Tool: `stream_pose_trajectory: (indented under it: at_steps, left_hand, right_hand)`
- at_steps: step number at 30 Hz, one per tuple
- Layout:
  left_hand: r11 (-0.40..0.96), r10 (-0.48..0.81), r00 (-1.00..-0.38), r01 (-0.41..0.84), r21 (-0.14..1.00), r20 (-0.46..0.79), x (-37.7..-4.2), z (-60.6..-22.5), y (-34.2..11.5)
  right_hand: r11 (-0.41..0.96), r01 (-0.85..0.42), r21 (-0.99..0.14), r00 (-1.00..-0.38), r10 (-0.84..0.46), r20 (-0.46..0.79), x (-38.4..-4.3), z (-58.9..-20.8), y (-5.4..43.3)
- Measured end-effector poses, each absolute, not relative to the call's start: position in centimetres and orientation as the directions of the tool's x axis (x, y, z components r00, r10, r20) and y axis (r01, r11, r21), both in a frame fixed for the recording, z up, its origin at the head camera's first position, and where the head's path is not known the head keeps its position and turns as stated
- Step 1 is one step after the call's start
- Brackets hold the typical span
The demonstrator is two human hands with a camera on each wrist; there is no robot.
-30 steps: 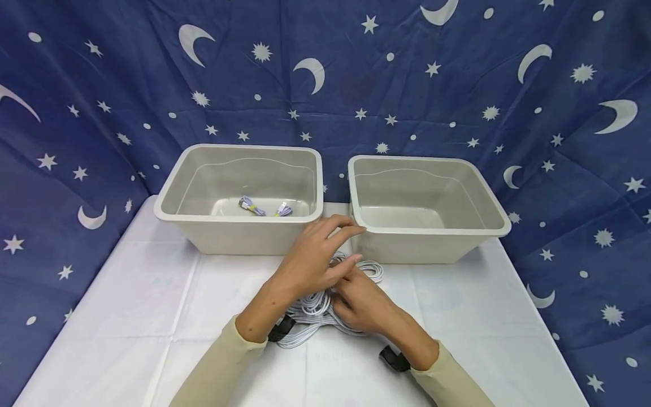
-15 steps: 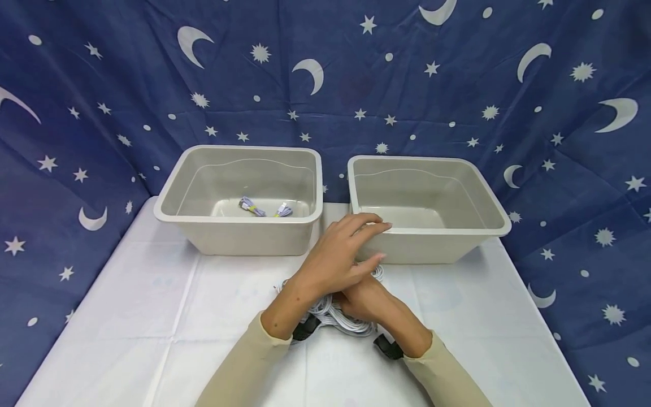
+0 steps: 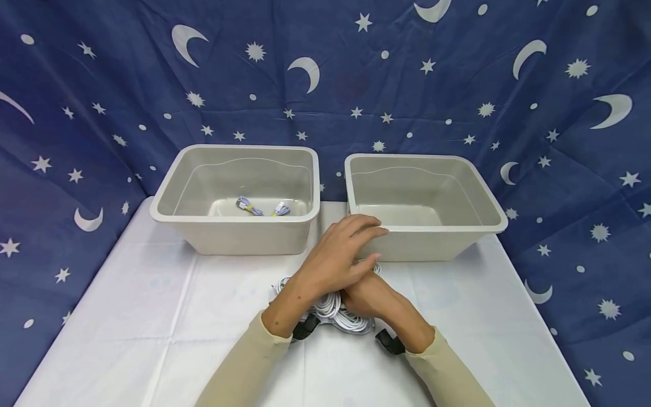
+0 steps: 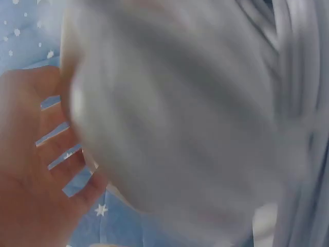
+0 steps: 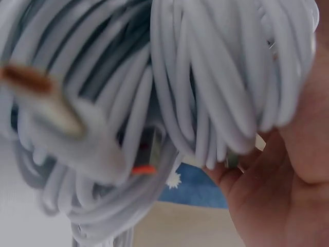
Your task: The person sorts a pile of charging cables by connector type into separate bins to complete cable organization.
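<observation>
White coiled cables point(image 3: 351, 322) lie in a tangled heap on the white table, partly hidden under both hands. My right hand point(image 3: 368, 294) grips a cable bundle; in the right wrist view its fingers point(image 5: 257, 180) curl against the coils point(image 5: 221, 67). A USB-style plug with an orange part point(image 5: 146, 152) hangs among the loops. Crossing over the right hand, my left hand point(image 3: 338, 254) has its fingers loosely spread and its thumb apart. In the left wrist view these fingers point(image 4: 56, 144) hold nothing visible, and a blurred pale shape fills the middle.
Behind the hands stand two beige tubs, a left one point(image 3: 244, 219) and a right one point(image 3: 437, 229). Two small lilac cable bundles point(image 3: 249, 206) with yellow ties lie in the left tub. A blue curtain point(image 3: 325, 56) with moons and stars surrounds the table.
My left hand has shifted right across the right hand, near the right tub's front corner. The cable heap has been drawn closer together, and its loose strands at the front left no longer show.
</observation>
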State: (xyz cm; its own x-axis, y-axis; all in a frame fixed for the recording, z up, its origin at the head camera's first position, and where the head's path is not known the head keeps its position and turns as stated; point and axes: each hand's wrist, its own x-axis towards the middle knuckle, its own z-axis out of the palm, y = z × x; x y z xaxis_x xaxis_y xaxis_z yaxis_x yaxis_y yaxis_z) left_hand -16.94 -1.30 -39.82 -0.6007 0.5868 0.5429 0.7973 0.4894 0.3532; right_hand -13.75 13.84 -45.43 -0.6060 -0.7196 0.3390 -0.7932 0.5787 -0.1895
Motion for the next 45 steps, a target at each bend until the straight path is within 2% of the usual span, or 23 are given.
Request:
stream_pose_trajectory:
  at_steps: [5, 9, 18, 26, 35, 45]
  left_hand:
    - [0.45, 0.575, -0.585, 0.81, 0.376, 0.571, -17.6, -40.0, -1.7]
    - [0.414, 0.563, -0.565, 0.824, 0.386, 0.603, -18.3, -40.4, -1.7]
    - [0.349, 0.525, -0.519, 0.854, 0.386, 0.674, -18.9, -40.9, -1.8]
    - [0.319, 0.508, -0.516, 0.857, 0.406, 0.69, -19.2, -41.1, -1.6]
    - [0.362, 0.512, -0.519, 0.853, 0.376, 0.685, -19.1, -41.0, -1.8]
    - [0.334, 0.529, -0.484, 0.874, 0.353, 0.697, -19.3, -40.9, -2.0]
  right_hand:
    - [0.562, -0.783, -0.265, -0.621, -0.727, 0.294, -14.0, -45.1, 14.3]
    - [0.545, -0.789, -0.283, -0.611, -0.743, 0.275, -14.1, -44.8, 14.3]
    - [0.48, -0.836, -0.265, -0.544, -0.788, 0.29, -13.7, -43.4, 14.4]
    - [0.428, -0.857, -0.287, -0.502, -0.819, 0.278, -13.1, -42.0, 14.9]
    - [0.407, -0.848, -0.339, -0.495, -0.836, 0.235, -12.5, -40.4, 15.7]
    - [0.334, -0.843, -0.423, -0.464, -0.848, 0.257, -12.3, -39.0, 17.0]
